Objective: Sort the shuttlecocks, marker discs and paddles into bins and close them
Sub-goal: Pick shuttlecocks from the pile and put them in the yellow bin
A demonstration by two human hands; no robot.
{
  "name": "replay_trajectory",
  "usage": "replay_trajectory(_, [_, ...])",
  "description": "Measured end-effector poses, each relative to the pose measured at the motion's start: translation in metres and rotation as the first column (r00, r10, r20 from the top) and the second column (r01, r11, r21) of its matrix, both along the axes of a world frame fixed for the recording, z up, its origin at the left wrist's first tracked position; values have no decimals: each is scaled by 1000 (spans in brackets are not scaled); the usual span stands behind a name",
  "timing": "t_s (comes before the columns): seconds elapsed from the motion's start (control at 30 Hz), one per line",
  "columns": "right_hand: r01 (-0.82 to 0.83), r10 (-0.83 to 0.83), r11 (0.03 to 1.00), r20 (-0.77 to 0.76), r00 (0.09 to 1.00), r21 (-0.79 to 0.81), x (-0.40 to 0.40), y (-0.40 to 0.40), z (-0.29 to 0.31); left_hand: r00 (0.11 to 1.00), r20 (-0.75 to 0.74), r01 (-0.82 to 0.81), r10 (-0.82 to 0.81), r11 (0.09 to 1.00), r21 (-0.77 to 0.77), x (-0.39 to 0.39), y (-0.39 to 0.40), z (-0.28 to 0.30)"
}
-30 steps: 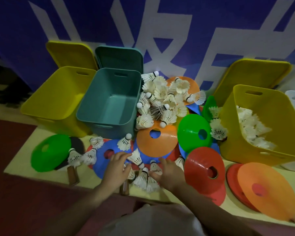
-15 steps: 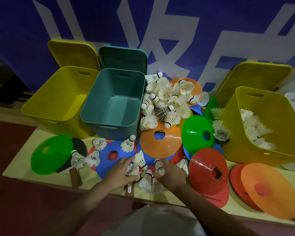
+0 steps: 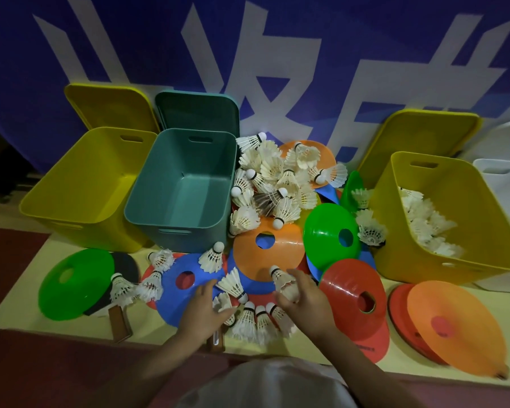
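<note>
My right hand (image 3: 305, 301) grips a white shuttlecock (image 3: 281, 282) at the near edge of an orange marker disc (image 3: 265, 251). My left hand (image 3: 202, 309) curls round another shuttlecock (image 3: 222, 304) over a blue disc (image 3: 177, 290). Several more shuttlecocks (image 3: 255, 320) lie between my hands. A large heap of shuttlecocks (image 3: 273, 178) sits behind the orange disc. The yellow bin on the right (image 3: 436, 260) holds several shuttlecocks. A teal bin (image 3: 147, 207) and a left yellow bin (image 3: 71, 213) stand open and bare inside. A paddle (image 3: 124, 269) lies partly under a green disc (image 3: 74, 281).
Green (image 3: 327, 234) and red (image 3: 354, 298) discs lie to my right, with an orange-on-red stack (image 3: 460, 328) further right. Lids lean on the blue banner behind each bin. A white bin (image 3: 504, 184) stands at the far right. The mat's front edge runs just below my wrists.
Both hands have gathered shuttlecocks at the front of the mat; my right hand moved up and took hold of one at the orange disc's edge. The camera came closer.
</note>
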State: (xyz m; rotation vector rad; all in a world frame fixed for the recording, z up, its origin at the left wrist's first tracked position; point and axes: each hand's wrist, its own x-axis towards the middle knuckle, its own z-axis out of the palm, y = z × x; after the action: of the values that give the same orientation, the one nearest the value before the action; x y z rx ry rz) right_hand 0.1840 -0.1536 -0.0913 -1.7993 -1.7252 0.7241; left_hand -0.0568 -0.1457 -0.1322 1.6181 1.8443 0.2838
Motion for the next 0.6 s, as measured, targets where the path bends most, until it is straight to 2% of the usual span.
replay_trajectory(0.2, [-9, 9, 1000, -56, 998, 0, -3, 2, 0, 996, 19, -88, 89, 995, -39, 1, 3, 2])
replay_trajectory(0.4, [-47, 43, 998, -99, 994, -39, 1, 5, 2, 986, 4, -167, 168, 977, 135, -22, 8, 16])
replay_trajectory(0.6, [-101, 101, 995, -166, 981, 8, 5, 13, 2, 954, 97, -296, 284, 942, 157, -37, 17, 39])
